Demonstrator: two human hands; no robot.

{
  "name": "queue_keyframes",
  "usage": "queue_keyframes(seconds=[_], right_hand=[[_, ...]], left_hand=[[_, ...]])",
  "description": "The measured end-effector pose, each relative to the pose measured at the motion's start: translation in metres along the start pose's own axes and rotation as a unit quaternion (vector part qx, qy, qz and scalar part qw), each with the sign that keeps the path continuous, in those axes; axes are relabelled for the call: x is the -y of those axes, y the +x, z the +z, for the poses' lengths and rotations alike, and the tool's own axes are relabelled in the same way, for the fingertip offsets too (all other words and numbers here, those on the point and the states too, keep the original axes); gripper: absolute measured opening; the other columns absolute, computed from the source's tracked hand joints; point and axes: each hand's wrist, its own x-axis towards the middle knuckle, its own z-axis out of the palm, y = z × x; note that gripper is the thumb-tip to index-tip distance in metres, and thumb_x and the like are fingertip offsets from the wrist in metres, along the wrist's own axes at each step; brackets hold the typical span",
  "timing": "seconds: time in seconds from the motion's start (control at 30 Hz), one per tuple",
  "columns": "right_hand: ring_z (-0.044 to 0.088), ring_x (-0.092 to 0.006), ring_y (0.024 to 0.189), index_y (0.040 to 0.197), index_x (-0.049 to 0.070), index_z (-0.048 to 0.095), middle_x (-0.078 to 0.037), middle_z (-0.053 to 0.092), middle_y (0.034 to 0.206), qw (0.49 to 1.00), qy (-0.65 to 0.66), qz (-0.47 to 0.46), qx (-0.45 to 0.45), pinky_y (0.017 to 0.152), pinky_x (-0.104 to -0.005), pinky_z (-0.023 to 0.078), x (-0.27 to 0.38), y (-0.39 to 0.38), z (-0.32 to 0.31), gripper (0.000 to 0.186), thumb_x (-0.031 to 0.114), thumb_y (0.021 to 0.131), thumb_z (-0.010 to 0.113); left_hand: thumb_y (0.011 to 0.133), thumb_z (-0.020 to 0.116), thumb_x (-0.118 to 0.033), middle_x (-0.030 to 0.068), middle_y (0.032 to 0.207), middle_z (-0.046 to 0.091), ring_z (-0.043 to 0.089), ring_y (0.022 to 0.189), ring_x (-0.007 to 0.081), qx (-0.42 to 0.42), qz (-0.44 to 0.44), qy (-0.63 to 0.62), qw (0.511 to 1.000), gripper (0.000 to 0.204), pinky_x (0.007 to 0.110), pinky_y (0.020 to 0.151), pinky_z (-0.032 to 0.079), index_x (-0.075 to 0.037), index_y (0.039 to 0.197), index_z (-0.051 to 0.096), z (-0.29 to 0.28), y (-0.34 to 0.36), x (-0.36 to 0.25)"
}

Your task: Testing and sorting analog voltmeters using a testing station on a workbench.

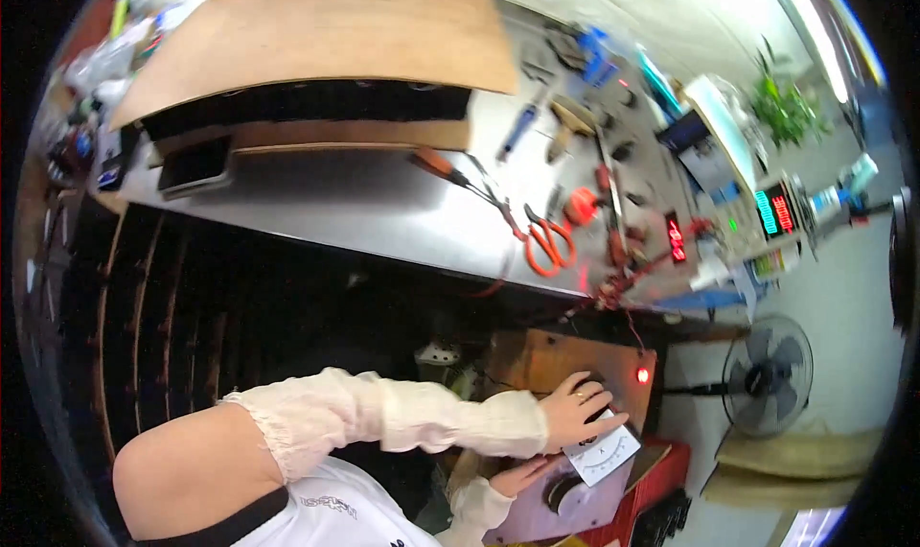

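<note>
My left hand (pixel 580 413), in a cream sleeve, rests at the top of a white-faced analogue meter (pixel 604 456), fingers apart and bent over its dark upper part. My right hand (pixel 522 475) lies lower, beside the meter's left edge, fingers stretched out and partly hidden. Below the meter is a large black dial (pixel 561 497) on a pinkish panel (pixel 532 526). A glowing red lamp (pixel 642 374) is on the wooden board (pixel 541 350) behind my left hand.
Above, a steel bench (pixel 335 202) carries a large plywood piece (pixel 316 24), orange-handled scissors (pixel 548 245), several tools, a phone (pixel 195 168) and lit digital instruments (pixel 771 211). A standing fan (pixel 767 374) is at right, a dark slatted rack (pixel 144 298) at left.
</note>
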Motion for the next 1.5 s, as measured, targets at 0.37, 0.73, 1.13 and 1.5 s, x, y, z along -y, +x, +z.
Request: queue_keyframes(seconds=[0.37, 0.73, 1.13, 1.5], right_hand=[[0.057, -0.0144, 0.091, 0.144, 0.0, 0.041, -0.01, 0.059, 0.115, 0.885, 0.092, 0.002, 0.457, 0.075, -0.0273, 0.047, 0.108, -0.006, 0.197, 0.05, 0.032, 0.106, 0.035], [0.042, -0.0032, 0.059, 0.146, 0.004, 0.042, 0.003, 0.056, 0.077, 0.914, -0.001, -0.013, 0.405, 0.054, -0.0184, 0.034, 0.12, -0.048, 0.217, 0.047, 0.029, 0.106, 0.037], [0.044, -0.0065, 0.065, 0.131, -0.002, 0.053, 0.0, 0.054, 0.08, 0.918, -0.053, -0.171, 0.354, 0.06, -0.0211, 0.038, 0.114, -0.049, 0.202, 0.035, 0.018, 0.103, 0.047], [0.066, -0.014, 0.077, 0.106, -0.003, 0.061, -0.011, 0.069, 0.092, 0.924, 0.007, -0.084, 0.374, 0.069, -0.0269, 0.053, 0.131, -0.062, 0.202, 0.025, 0.007, 0.086, 0.072]], left_hand=[[0.081, 0.075, -0.027, 0.0263, 0.127, 0.052, 0.051, 0.119, 0.0396, -0.14, -0.306, 0.129, 0.933, 0.083, 0.044, 0.103, 0.041, 0.002, 0.147, 0.033, -0.27, -0.131, 0.056], [0.067, 0.083, -0.012, 0.0191, 0.142, 0.042, 0.042, 0.131, 0.036, -0.151, -0.286, -0.041, 0.945, 0.104, 0.041, 0.111, 0.032, -0.009, 0.152, 0.023, -0.325, -0.149, 0.134], [0.068, 0.08, -0.013, 0.0204, 0.144, 0.04, 0.043, 0.13, 0.0389, -0.151, -0.28, -0.032, 0.948, 0.101, 0.043, 0.109, 0.035, -0.008, 0.151, 0.023, -0.317, -0.146, 0.139], [0.067, 0.086, -0.019, 0.0208, 0.153, 0.029, 0.034, 0.139, 0.0354, -0.122, -0.326, -0.027, 0.937, 0.115, 0.042, 0.114, 0.028, -0.009, 0.155, 0.012, -0.32, -0.148, 0.133]])
